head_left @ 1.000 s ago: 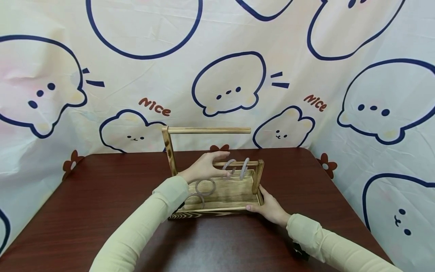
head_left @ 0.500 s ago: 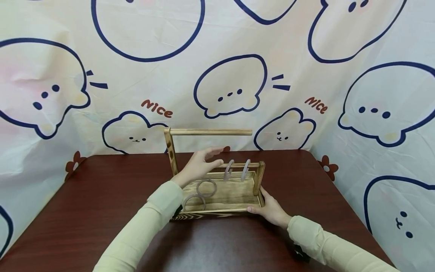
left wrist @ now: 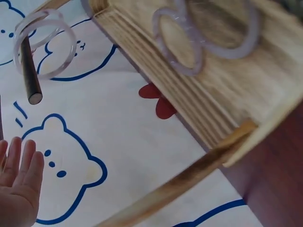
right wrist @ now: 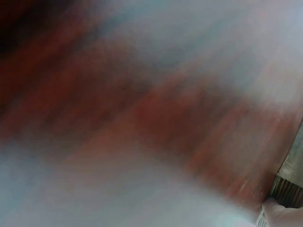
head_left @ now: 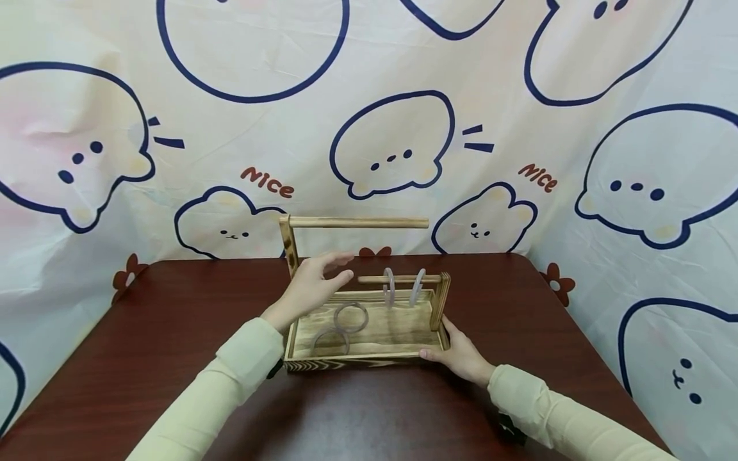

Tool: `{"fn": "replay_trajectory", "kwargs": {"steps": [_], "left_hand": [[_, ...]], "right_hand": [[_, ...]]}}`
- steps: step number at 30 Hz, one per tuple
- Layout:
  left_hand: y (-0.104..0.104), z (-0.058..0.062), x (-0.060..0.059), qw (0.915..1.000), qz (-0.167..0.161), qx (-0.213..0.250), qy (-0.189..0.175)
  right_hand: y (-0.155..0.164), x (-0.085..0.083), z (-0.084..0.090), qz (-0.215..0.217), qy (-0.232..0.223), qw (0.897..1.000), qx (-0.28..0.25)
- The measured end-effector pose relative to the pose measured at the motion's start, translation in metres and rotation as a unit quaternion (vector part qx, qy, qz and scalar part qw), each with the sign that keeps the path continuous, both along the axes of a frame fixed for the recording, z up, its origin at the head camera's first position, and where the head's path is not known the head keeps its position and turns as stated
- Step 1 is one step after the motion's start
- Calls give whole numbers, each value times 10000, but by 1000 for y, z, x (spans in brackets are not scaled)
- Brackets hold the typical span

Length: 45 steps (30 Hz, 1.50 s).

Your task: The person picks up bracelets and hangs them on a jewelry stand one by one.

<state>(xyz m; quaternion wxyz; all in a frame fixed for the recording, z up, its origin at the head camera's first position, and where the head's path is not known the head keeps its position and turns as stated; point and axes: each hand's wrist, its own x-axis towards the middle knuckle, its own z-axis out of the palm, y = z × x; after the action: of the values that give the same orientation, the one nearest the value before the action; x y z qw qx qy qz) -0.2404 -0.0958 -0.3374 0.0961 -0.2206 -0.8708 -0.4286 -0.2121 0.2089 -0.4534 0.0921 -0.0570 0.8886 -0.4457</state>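
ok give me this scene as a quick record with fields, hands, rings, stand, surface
left hand: open, fingers straight, raised near the free end of the lower rod, holding nothing
right hand: grips the tray's front right corner
rings on lower rod: two, hanging side by side
rings in tray: two, lying flat, overlapping
stand: wooden tray with an upper rod and a lower rod
surface: dark red table
right wrist view: too blurred to read

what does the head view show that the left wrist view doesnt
Only the head view shows the right hand gripping the wooden tray's near right corner, the dark red table and the tall upper wooden bar. Only the left wrist view shows the short lower wooden dowel's dark cut end close up. Both show the open left hand, two clear rings hanging on the dowel and two clear rings lying in the tray.
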Motion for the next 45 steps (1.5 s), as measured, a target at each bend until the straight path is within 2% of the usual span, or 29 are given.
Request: {"fn": "replay_trajectory", "kwargs": {"steps": [2,4,10,14,23,28,35,39,45], "left_hand": [[-6,-3,5,9999,90,43,76],[-12,-8,11,9997,194,144,4],[-24,-19,27,9953,206,407,-854],[-29,-27,36,9926,264,391,-1118],[-32,-44,53,9923,305,324,-1157],[-32,-53,59,9927,228,430,-1107],[-29,-64,67,9904,146,521,-1270],[-29,-68,71,9922,38,523,-1130],[-31,-68,73,9908,207,853,-1031]], "right_hand": [[-1,0,0,10,-65,10000,16],[-1,0,1,29,-119,9999,47],[-1,-1,1,8,-92,9999,132],[1,-2,0,6,-49,9998,181],[0,-2,2,-4,-74,9997,241],[0,-2,3,12,3,9996,271],[-1,-1,6,20,-44,9994,353],[-2,1,12,-73,156,9985,516],[-1,9,21,-196,505,9965,641]]}}
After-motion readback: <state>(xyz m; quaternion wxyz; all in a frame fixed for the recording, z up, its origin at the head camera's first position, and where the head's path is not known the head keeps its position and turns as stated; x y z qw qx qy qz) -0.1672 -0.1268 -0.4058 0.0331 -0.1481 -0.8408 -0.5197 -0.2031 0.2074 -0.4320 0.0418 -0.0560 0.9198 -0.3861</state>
